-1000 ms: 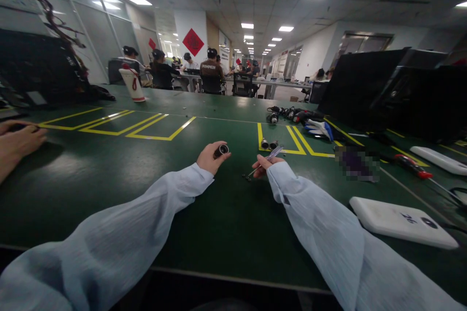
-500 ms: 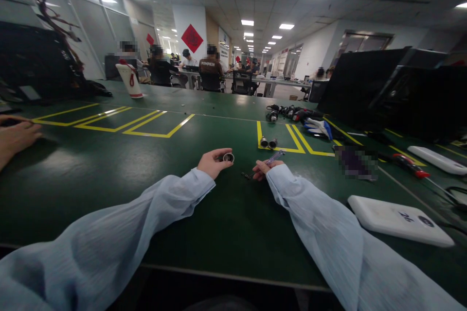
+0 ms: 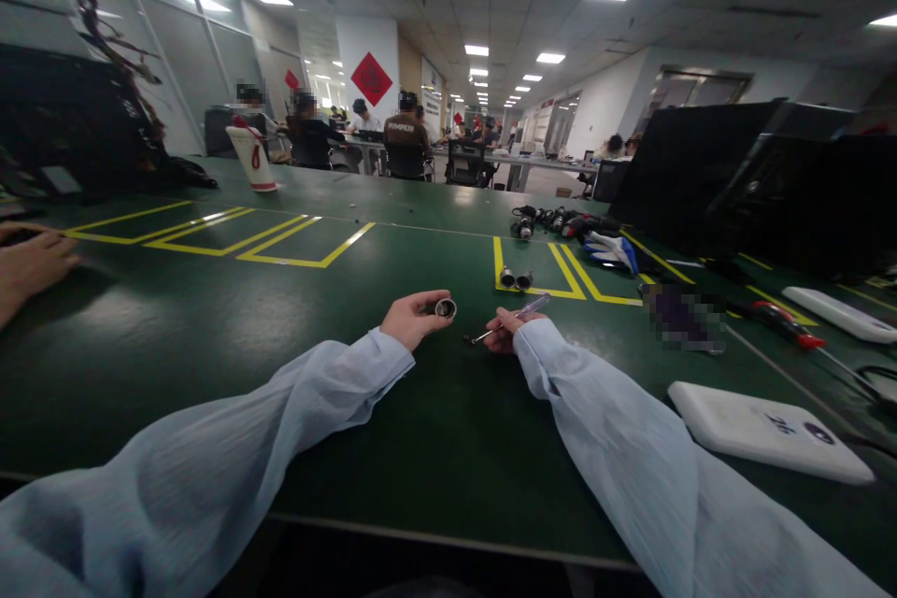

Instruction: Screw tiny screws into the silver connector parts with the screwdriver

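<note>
In the middle of the head view my left hand (image 3: pixel 412 320) is closed round a short round metal connector (image 3: pixel 446 308), its open end turned toward me and to the right. To the right of it my right hand (image 3: pixel 502 333) grips a small screwdriver (image 3: pixel 533 305) with a clear purple handle. The screwdriver's shaft points left and down to the green tabletop. By its tip lie tiny dark parts (image 3: pixel 467 339), too small to name. Beyond my hands two similar metal connectors (image 3: pixel 516 278) stand side by side inside a yellow taped box.
Dark connectors with cables (image 3: pixel 543 220) and a blue-white glove (image 3: pixel 611 250) lie back right. A red-handled screwdriver (image 3: pixel 786 323) and a white power bank (image 3: pixel 771 430) are at the right. Another person's hand (image 3: pixel 32 266) rests far left. A white cup (image 3: pixel 252 159) stands behind.
The connector in my left hand has turned slightly and shifted a little right. My right hand has tilted the screwdriver so its shaft now shows, the tip at the tiny parts.
</note>
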Tool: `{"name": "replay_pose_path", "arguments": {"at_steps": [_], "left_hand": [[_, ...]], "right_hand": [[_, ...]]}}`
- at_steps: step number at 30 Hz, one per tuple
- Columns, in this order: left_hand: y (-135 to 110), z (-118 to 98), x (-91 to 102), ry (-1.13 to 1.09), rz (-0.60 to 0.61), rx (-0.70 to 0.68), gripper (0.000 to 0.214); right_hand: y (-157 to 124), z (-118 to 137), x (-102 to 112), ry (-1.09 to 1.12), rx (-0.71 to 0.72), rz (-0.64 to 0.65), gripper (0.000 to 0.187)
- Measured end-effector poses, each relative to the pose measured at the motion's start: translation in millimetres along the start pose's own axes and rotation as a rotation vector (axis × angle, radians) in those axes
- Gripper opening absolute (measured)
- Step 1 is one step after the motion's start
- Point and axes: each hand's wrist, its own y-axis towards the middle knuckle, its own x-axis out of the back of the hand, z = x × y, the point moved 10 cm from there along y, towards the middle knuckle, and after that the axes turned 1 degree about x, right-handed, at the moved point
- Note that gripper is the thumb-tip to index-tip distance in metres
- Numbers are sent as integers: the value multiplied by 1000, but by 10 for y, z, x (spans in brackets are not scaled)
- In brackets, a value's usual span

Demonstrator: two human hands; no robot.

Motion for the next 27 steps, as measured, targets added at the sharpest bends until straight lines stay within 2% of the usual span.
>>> {"name": "replay_pose_path", "arguments": {"at_steps": [3, 5, 9, 15, 20, 27], "left_hand": [[-28, -6, -25, -4, 2, 10, 51], [-55, -24, -54, -10, 13, 12, 49], [-138, -107, -137, -33, 50, 17, 46], [-244, -216, -245, -36, 93, 6, 43], [-255, -171, -235, -26, 62, 12, 39], [-269, -136, -186, -43, -24, 79, 29]], "right_hand": [[8, 41, -50, 158, 31, 35, 22], [-23, 149, -99, 161, 139, 49, 30], [-135, 256, -206, -5, 306, 26, 37], [-184, 272, -214, -243, 420, -15, 29], [-291, 446, -300, -490, 563, 15, 16], [-476, 607, -443, -550, 735, 16, 13]]}}
